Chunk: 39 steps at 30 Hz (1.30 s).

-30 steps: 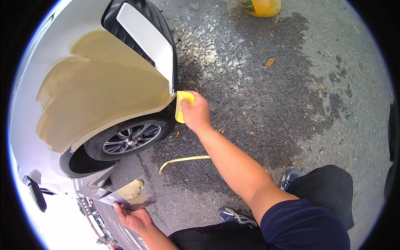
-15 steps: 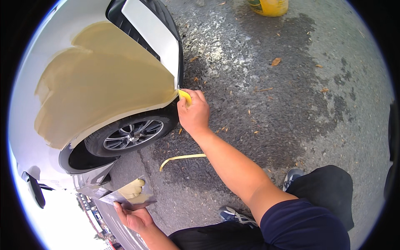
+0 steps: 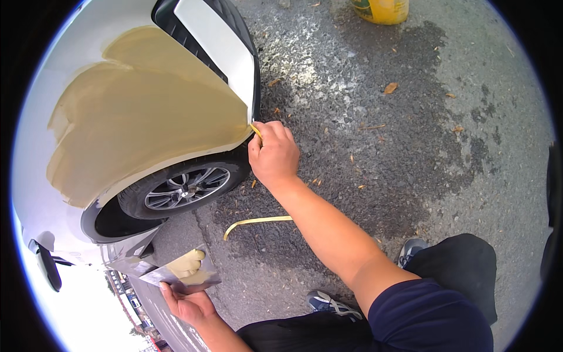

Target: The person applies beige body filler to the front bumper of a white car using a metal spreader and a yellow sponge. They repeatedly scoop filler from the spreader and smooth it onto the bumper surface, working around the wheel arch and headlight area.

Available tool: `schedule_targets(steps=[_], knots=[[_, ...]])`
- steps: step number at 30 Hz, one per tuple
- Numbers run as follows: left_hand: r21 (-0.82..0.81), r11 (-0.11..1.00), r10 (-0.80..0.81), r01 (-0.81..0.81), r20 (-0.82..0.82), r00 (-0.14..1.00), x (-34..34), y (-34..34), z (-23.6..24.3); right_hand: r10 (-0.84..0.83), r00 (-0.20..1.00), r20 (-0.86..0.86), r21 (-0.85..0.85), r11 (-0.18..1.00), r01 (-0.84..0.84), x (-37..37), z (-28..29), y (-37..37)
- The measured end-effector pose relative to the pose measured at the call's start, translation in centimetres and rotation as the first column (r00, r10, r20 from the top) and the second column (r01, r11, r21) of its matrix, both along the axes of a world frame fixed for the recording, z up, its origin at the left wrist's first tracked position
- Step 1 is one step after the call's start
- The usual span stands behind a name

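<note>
- A thin yellow spreader (image 3: 256, 130) is sitting at the front corner of the tan filler patch, close to the lower tip of the white trim; only a narrow strip of it is showing, and whether its edge is touching the panel is hard to tell.
- The right hand (image 3: 274, 154) is holding the spreader, its fingers pinching it, with the back of the hand facing up.
- The filler patch (image 3: 146, 111) is covering a broad area of the car panel (image 3: 38, 164) above the wheel arch, its outline curving in uneven lobes on the side away from the right hand.
- The left hand (image 3: 189, 305) is holding a flat board (image 3: 209, 277) by its near edge, the thumb lying along that edge; how the other fingers are gripping underneath, I cannot tell.
- A soft tan lump of filler (image 3: 186, 265) is resting on the board.
- The wheel (image 3: 187, 189) is standing under the arch, between the two hands, its spoked rim facing outward.
- The white trim (image 3: 220, 44) is running beside a dark slatted opening (image 3: 186, 36).
- A pale yellow strip (image 3: 258, 220) is lying on the asphalt (image 3: 352, 234), partly passing behind the right forearm.
- Brown leaves (image 3: 391, 88) are lying scattered farther out.
- A yellow bucket (image 3: 384, 12) is standing at the top edge, partly cut off.
- A side mirror (image 3: 48, 270) is jutting from the car at lower left.
</note>
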<state>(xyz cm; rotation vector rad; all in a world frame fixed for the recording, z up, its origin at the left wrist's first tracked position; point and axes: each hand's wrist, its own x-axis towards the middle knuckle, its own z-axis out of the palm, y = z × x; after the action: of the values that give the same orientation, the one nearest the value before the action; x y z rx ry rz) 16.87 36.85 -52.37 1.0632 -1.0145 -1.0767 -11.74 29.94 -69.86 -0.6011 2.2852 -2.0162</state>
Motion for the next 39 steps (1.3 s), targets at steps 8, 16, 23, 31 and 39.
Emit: schedule_targets(steps=[8,16,23,31,39], knots=[[-0.023,1.000,-0.002,0.002,-0.034,0.999,-0.6,-0.1,-0.1,0.047,0.999,-0.017,-0.071,0.996,-0.048,0.1,-0.2,0.7],[-0.006,0.999,-0.039,0.039,-0.018,0.999,-0.3,-0.1,-0.1,0.085,0.996,-0.031,-0.055,0.995,-0.086,0.8,-0.1,0.2],[-0.019,0.999,-0.036,0.035,-0.019,0.999,-0.8,-0.1,-0.1,0.023,0.998,0.062,-0.091,0.996,-0.018,0.3,-0.7,1.0],[0.002,0.999,-0.041,0.041,-0.026,0.999,-1.3,0.2,0.0,0.111,0.994,-0.005,-0.065,0.992,-0.111,-0.2,0.1,0.5],[-0.015,0.998,-0.057,0.057,-0.017,0.998,-2.1,0.0,-0.2,0.059,0.997,0.052,-0.091,0.994,-0.054,-1.1,-0.3,0.8]])
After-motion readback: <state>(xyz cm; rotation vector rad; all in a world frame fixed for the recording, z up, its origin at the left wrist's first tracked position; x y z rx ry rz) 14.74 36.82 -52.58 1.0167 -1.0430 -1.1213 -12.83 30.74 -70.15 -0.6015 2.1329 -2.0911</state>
